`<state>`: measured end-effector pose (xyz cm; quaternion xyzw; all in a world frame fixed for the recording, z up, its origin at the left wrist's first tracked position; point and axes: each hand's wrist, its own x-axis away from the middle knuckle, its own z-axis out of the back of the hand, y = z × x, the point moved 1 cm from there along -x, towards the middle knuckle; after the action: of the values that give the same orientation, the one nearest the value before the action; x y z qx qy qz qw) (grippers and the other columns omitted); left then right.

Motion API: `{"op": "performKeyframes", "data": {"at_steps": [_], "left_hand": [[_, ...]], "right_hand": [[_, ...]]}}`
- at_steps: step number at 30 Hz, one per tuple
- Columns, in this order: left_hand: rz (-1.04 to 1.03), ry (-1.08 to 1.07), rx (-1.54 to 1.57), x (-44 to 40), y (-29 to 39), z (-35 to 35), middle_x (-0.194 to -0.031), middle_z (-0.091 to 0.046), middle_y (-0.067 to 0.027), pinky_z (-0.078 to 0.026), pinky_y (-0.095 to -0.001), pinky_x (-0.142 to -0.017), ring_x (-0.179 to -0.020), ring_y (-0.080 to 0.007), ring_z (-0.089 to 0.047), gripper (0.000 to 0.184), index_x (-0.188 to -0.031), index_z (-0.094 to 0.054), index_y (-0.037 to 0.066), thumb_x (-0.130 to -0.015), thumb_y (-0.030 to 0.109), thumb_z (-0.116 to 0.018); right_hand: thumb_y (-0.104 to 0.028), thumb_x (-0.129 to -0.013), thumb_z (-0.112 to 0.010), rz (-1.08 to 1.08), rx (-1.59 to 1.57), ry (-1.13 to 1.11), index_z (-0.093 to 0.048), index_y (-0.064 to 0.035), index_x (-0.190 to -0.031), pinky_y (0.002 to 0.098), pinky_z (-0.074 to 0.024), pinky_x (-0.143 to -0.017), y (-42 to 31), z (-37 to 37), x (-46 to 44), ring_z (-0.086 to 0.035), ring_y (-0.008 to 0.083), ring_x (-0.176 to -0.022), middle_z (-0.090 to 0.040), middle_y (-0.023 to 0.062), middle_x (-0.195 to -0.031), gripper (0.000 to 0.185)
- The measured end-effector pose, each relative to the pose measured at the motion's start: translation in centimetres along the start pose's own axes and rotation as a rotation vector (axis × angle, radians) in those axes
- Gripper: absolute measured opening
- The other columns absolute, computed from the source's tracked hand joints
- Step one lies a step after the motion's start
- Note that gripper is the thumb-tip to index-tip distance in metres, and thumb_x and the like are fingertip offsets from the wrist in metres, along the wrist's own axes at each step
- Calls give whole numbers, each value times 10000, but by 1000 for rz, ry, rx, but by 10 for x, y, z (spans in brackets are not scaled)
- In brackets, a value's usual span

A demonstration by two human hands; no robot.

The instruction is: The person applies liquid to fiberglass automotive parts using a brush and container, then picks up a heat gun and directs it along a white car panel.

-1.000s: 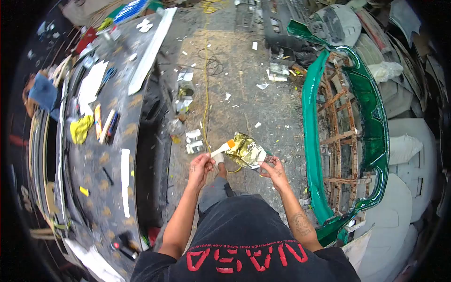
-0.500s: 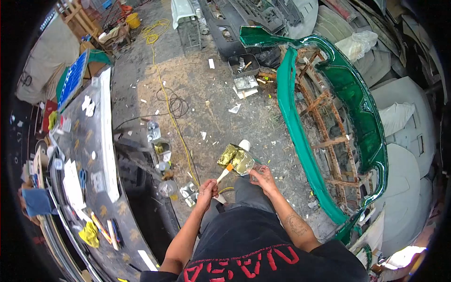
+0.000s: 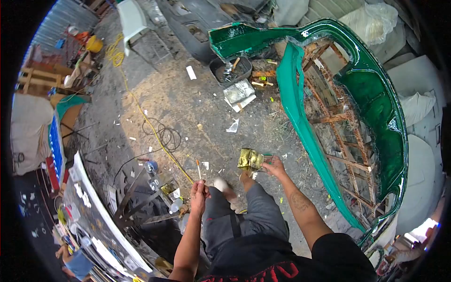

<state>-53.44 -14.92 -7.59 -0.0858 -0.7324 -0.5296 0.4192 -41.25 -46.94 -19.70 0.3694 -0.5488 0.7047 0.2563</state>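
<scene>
My left hand (image 3: 200,191) is closed around the handle of a slim brush (image 3: 199,171), held upright with its orange tip pointing away from me. In my right hand (image 3: 274,167) is a gold-coloured tin (image 3: 250,159), gripped by its near right end. The tin looks tilted, and its contents cannot be made out. Brush and tin are apart. To the right of my right hand lies a large glossy green moulded shell (image 3: 314,141), with a rusty brown frame (image 3: 345,117) inside its curve.
A dark tub (image 3: 230,71) with tools stands on the floor ahead. A yellow cable (image 3: 155,134) and a black cord (image 3: 167,138) cross the floor at left. Behind them is a white chair (image 3: 132,21). A cluttered workbench (image 3: 101,225) runs along the left. Paper scraps lie about.
The brush has left the tin and swung to the left, now upright. My right hand holds the tin further right, its opening turned. My view has shifted forward, nearer the green shell.
</scene>
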Motion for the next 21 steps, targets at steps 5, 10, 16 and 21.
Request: {"op": "performKeyframes", "data": {"at_steps": [5,10,16,21], "left_hand": [[109,-37,45,-100,-3,-40,-646,-498,-8,-441,-244,-505,-523,-93,-461,255,-975,-528,67,-928,318,-524],[159,-91,153,-227,-38,-68,-650,-517,-11,-448,-247,-482,-519,-92,-469,227,-939,-512,91,-933,318,-519],[-7,113,213,-374,-60,-101,-654,-521,-20,-427,-250,-491,-518,-97,-459,235,-899,-491,94,-935,326,-509],[-87,99,289,-470,-41,-124,-659,-519,-18,-434,-254,-519,-545,-95,-454,241,-930,-506,91,-926,331,-530]], "right_hand": [[-222,-611,-820,-69,-99,78,-166,-22,-1426,419,-504,-740,0,19,-77,-579,239,-993,-438,126,-1328,1064],[-204,-562,-801,239,388,154,-284,10,-1392,320,-500,-767,-26,30,-148,-548,270,-1068,-441,183,-1296,1001],[-196,-582,-785,73,192,52,-338,27,-1356,300,-490,-751,-11,-29,-300,-596,177,-910,-622,97,-968,922],[-186,-585,-782,-35,75,-135,-526,-8,-1103,293,-483,-704,-23,-118,-408,-591,158,-812,-624,59,-899,604]]}}
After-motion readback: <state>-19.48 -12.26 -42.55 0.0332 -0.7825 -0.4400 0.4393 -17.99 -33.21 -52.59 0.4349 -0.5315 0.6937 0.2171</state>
